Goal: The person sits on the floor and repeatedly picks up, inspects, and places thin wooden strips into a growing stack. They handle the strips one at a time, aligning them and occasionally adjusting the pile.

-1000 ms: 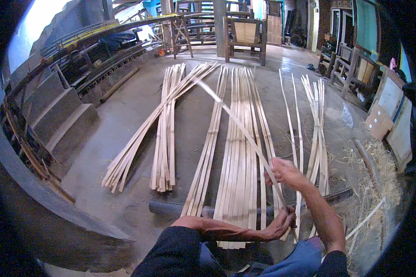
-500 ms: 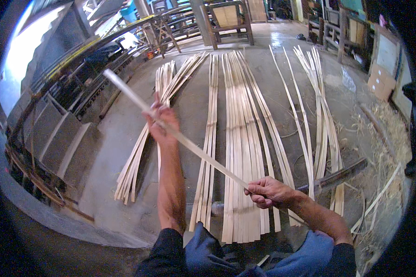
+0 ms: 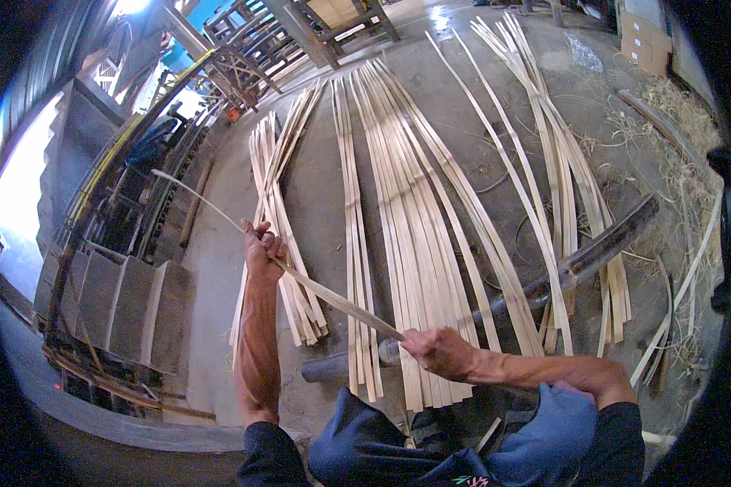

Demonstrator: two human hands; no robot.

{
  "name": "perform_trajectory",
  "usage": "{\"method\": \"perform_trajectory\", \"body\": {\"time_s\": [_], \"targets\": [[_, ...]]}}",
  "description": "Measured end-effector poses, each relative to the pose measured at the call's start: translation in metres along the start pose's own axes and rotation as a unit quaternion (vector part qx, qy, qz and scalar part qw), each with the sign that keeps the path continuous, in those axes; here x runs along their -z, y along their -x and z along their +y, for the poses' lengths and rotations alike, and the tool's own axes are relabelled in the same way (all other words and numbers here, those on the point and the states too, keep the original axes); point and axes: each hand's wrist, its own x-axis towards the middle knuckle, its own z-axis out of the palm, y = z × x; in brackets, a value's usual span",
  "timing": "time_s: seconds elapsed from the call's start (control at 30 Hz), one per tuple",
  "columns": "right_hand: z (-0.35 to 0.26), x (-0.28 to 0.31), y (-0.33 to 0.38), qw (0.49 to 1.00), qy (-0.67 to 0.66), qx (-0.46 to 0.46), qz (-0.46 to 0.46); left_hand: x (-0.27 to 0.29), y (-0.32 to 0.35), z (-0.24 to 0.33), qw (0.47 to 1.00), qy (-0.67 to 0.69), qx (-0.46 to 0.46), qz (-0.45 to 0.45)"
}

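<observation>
A long pale strip of split bamboo (image 3: 333, 300) slants between my hands, its thin far end reaching up to the left. My left hand (image 3: 262, 245) is closed around it partway along. Nearer to me, my right hand (image 3: 439, 352) grips it in a fist, and what lies inside that fist is hidden. Below, a wide row of similar strips (image 3: 418, 260) lies side by side on the floor. A narrower group of strips (image 3: 352, 243) is to its left, and a crossed bundle (image 3: 280, 211) lies beyond my left hand.
A dark pole (image 3: 605, 243) runs crosswise under the strips. More strips (image 3: 556, 154) lie on the right, beside shavings (image 3: 666, 154) and a cardboard box (image 3: 646, 47). Grey steps (image 3: 134, 312) and a long rack (image 3: 105, 191) stand at left, a wooden chair (image 3: 333, 16) at the back.
My left fingers have closed around the strip, and the strip now bends and shows its edge at the far end. My right hand has turned and shifted left. The view has tilted.
</observation>
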Motion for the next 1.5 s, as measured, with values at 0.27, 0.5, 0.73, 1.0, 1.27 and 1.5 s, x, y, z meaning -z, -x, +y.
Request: {"method": "perform_trajectory", "body": {"time_s": [0.27, 0.5, 0.73, 1.0, 1.27, 1.5], "targets": [[0.021, 0.012, 0.001, 0.878, -0.414, -0.219, -0.100, -0.023, 0.022, 0.000, 0.990, 0.126, 0.040, -0.040], [0.006, 0.017, 0.021, 0.763, -0.575, -0.240, -0.173, 0.018, -0.011, 0.055, 0.975, 0.191, -0.023, -0.114], [0.011, -0.028, 0.030, 0.986, -0.161, -0.033, 0.000, 0.051, -0.074, 0.038, 0.721, -0.615, -0.319, 0.018], [0.005, -0.023, 0.031, 0.970, -0.229, -0.072, -0.048, 0.031, -0.067, 0.040, 0.609, -0.747, -0.262, 0.054], [0.009, -0.039, 0.029, 0.931, -0.355, -0.071, -0.044, 0.045, -0.061, 0.069, 0.851, -0.455, -0.232, -0.124], [0.019, -0.039, 0.027, 0.779, -0.517, -0.306, -0.179, -0.024, 0.007, 0.063, 0.841, -0.437, -0.320, 0.027]]}}
